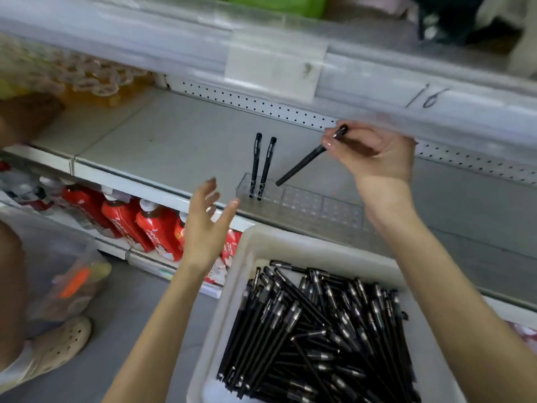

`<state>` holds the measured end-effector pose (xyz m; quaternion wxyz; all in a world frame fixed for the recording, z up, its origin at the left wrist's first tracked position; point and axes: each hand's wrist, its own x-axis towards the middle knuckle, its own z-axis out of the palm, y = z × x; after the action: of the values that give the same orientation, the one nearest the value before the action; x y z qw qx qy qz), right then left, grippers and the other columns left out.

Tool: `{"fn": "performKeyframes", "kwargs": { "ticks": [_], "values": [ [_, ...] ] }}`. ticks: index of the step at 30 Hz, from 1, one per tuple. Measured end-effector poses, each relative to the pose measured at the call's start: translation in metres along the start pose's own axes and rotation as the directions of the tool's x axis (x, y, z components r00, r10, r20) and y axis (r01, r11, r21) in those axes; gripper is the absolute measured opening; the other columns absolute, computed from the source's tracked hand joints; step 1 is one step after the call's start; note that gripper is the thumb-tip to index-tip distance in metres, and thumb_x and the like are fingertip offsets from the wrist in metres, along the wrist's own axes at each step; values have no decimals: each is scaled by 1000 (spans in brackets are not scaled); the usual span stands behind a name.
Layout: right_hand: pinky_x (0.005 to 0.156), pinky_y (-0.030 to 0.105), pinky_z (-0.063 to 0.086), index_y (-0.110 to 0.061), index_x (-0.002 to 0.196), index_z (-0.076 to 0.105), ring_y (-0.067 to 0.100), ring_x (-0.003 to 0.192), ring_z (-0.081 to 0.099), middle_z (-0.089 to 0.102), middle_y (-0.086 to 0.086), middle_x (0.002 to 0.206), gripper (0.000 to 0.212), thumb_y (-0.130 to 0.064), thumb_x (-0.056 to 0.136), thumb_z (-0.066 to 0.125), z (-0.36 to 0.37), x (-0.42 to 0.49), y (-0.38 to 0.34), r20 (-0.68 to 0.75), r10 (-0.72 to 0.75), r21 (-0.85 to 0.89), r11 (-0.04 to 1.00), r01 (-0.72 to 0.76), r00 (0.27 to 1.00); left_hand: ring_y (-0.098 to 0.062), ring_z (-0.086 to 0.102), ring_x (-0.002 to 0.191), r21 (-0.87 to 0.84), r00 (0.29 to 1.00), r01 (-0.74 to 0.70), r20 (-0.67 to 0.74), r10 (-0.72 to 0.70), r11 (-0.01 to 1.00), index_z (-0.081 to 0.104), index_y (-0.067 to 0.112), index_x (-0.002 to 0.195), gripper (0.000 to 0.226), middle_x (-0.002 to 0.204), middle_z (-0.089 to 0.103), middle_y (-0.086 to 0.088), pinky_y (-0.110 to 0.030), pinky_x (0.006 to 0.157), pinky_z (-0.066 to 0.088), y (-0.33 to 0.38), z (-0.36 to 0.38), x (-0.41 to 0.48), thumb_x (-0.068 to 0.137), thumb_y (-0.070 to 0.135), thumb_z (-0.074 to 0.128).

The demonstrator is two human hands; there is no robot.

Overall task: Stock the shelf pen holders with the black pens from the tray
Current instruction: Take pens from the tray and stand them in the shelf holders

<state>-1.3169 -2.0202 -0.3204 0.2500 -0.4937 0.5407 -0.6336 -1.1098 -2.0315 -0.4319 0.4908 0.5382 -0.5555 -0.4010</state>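
Observation:
A clear plastic pen holder (305, 203) sits at the front edge of the grey shelf (180, 146). Two black pens (260, 167) stand upright in its left end. My right hand (374, 155) pinches another black pen (302, 162) by its cap end, slanted with its tip just above the holder, right of the standing pens. Empty, with fingers spread, my left hand (207, 219) hovers in front of the holder's left end. The white tray (250, 257) below holds several black pens (319, 330) in a heap.
An upper shelf edge with a price-tag strip (276, 62) overhangs the work area, close above my right hand. Red bottles (139, 225) fill the shelf below. A person's foot in a beige clog (58, 344) and a clear bin (58, 266) are at the left.

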Motion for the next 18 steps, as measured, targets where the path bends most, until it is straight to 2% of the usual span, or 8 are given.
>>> {"fn": "performKeyframes", "kwargs": {
  "ticks": [2,4,6,9,15,16,18],
  "values": [
    [76,16,47,-27,71,68,-5,69,62,68,-23,65,26,-3,71,77,10,11,8,16,48,-13,999,-47,999,-10,44,124,-7,996,-8,86,8,1000,37,18,138,58,140,43,2,-28,106,36,5,3,21,87,32,60],
    [76,14,47,-26,73,68,-5,68,63,67,-24,65,23,-5,72,77,17,17,17,25,92,-32,995,-91,995,-11,42,126,-1,986,-6,167,6,1000,35,19,140,62,141,43,0,-28,108,33,6,8,37,85,35,61],
    [82,19,49,-27,73,68,-3,71,64,68,-23,66,22,-6,73,76,21,19,23,39,112,-46,993,-110,993,-11,42,127,-4,975,9,224,-8,1000,35,17,142,61,142,44,0,-21,105,34,3,14,48,88,29,61],
    [82,18,48,-22,78,70,1,76,66,70,-19,70,17,-6,73,76,23,23,30,73,94,-77,993,-89,993,-8,43,124,-53,959,72,278,-54,996,36,12,142,57,142,45,-2,-2,90,36,-2,21,54,91,21,59],
    [77,9,45,-31,74,68,-4,76,65,68,-23,69,19,-13,76,76,28,33,36,160,134,-166,980,-107,978,-2,40,117,0,918,160,368,-149,987,39,27,140,58,128,45,16,-22,96,29,-4,26,54,86,45,51],
    [80,11,46,-30,73,67,-2,77,65,69,-20,70,18,-14,76,76,30,34,36,187,146,-199,974,-108,972,-2,39,116,-1,915,165,373,-153,986,39,29,140,58,126,44,17,-22,97,29,-4,26,54,86,46,50],
    [90,25,49,-25,75,68,10,84,66,68,-13,79,13,-14,77,75,33,35,38,246,162,-256,962,-97,956,-1,39,116,-3,912,163,382,-149,987,38,30,139,60,126,43,19,-22,97,29,-5,26,55,84,49,50]
  ]
}}
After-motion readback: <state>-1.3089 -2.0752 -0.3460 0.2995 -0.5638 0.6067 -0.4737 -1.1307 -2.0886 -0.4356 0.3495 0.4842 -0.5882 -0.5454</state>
